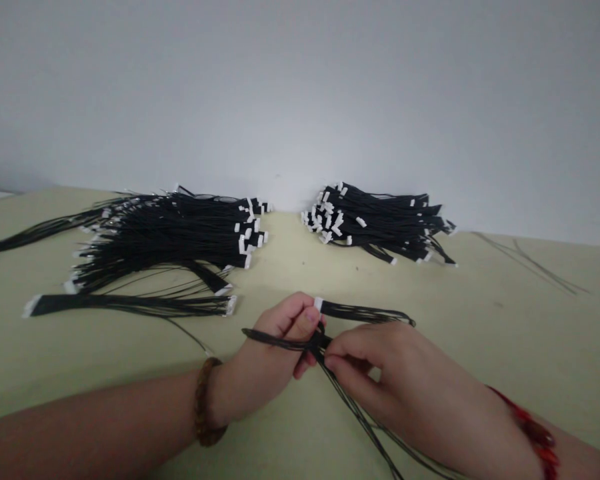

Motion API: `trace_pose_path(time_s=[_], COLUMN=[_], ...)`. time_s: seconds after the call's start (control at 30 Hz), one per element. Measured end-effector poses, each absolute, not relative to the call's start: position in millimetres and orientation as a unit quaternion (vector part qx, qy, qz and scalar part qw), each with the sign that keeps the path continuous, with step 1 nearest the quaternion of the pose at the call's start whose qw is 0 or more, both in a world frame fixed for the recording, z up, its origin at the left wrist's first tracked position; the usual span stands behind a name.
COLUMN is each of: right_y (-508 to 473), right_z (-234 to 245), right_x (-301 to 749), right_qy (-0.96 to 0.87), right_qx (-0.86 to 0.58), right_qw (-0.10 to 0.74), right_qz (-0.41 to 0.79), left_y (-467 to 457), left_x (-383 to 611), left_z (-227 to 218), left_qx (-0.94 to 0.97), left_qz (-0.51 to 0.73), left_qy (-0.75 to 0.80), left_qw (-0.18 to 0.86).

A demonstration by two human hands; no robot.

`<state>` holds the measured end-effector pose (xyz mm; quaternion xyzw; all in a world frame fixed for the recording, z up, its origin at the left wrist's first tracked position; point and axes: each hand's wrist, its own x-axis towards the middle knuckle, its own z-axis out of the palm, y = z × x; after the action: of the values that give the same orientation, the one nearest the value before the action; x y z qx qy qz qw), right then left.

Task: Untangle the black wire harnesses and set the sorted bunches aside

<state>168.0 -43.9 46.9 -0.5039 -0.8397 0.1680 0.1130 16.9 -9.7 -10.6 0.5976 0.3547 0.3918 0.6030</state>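
a plain grey wall (300,87) behind a yellowish tabletop (530,327)

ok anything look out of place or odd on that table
Loose wires lie on the table, apart from the right pile of cables. Also, a stray wire angles away from the single cable in front of the left pile, out of line with its strands.

I can read no text, brand, number or sign on the white connector (319,305) at my grip, or around it.
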Motion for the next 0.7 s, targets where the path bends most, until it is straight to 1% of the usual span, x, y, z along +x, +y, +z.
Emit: trace_pose_path(time_s=[0.1,0.3,0.37,0.4,0.43,0.5,0.57,0.6,0.63,0.7], right_y=[-43.7,-42.1,-41.6,-41.2,-40.6,-38.3,-34.1,-31.4,-28.4,-21.9], right_z=[44.4,45.1,48.1,51.0,54.9,65.7,77.9,83.3,87.6,92.5], right_x=[168.1,167.4,168.4,170.1,173.2,183.9,199.7,208.3,216.6,229.6], right_qy=[-0.835,-0.838,-0.828,-0.817,-0.800,-0.745,-0.676,-0.656,-0.651,-0.687], right_qx=[-0.507,-0.512,-0.522,-0.528,-0.533,-0.520,-0.455,-0.413,-0.381,-0.368], right_qw=[0.123,0.126,0.141,0.150,0.155,0.141,0.116,0.115,0.134,0.182], right_qz=[0.175,0.143,0.149,0.175,0.227,0.394,0.568,0.621,0.643,0.599], left_y=[-9.2,-8.5,-8.2,-8.0,-7.7,-6.8,-5.7,-5.3,-4.9,-4.4], left_x=[17.4,17.6,17.7,18.0,18.4,19.8,21.3,21.9,22.3,22.5], left_z=[-10.7,-12.8,-13.3,-13.3,-13.1,-12.3,-11.1,-10.6,-10.2,-9.8], left_qx=[0.601,0.590,0.587,0.586,0.584,0.581,0.572,0.566,0.561,0.556], left_qz=[0.391,0.382,0.383,0.383,0.384,0.388,0.390,0.390,0.389,0.387], left_qy=[0.355,0.364,0.369,0.372,0.375,0.385,0.399,0.406,0.411,0.414], left_qw=[0.600,0.611,0.610,0.610,0.608,0.604,0.601,0.602,0.604,0.609])
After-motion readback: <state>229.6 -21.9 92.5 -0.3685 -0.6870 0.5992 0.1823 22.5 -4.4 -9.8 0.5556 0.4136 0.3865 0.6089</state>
